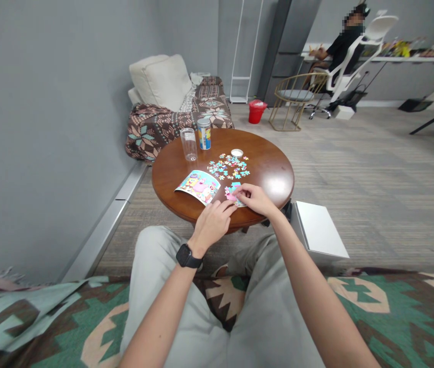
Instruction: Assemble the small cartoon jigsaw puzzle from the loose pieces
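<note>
Close to the near edge of the round table lies a small patch of joined jigsaw pieces (231, 193), pink and turquoise. My right hand (257, 198) is over it, fingers curled and pinched at a puzzle piece that they mostly cover. From the left, my left hand (213, 221) reaches to the patch's lower edge, fingers stretched out and holding nothing. A curved picture sheet (200, 187) with cartoon figures lies left of the patch. Many loose jigsaw pieces (227, 166) are scattered just beyond.
On the brown table (270, 153) stand a clear glass (189, 145) and a colourful lidded can (204, 135); a round lid (236, 153) lies beyond the pieces. A white box (318, 227) stands on the floor at right. Farther off, a person (345, 48) sits at a counter.
</note>
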`<state>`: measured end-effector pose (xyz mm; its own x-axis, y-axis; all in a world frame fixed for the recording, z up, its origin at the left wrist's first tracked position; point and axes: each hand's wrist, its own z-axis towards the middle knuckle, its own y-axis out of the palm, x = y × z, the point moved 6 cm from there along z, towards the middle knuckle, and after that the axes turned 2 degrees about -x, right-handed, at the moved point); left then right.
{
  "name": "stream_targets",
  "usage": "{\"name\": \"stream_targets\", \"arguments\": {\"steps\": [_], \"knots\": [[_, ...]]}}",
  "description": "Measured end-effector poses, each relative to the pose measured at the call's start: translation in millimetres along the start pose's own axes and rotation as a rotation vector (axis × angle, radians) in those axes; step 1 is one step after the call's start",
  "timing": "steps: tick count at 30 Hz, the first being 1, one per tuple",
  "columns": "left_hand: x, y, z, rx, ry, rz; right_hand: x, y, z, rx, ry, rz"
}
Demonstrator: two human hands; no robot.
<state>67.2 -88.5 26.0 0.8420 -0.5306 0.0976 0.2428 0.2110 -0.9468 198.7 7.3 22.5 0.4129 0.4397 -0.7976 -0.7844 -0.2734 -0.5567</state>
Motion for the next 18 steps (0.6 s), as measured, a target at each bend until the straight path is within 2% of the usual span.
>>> {"name": "stream_targets", "arguments": {"steps": [10,18], "knots": [[2,-1.9,1,-0.021,0.003,0.036,5,-2,1,0.037,0.004,0.059],[1,-1.4,0,-0.04,-0.001,0.062,27,-15,4,0.25,0.121,0.322]]}}
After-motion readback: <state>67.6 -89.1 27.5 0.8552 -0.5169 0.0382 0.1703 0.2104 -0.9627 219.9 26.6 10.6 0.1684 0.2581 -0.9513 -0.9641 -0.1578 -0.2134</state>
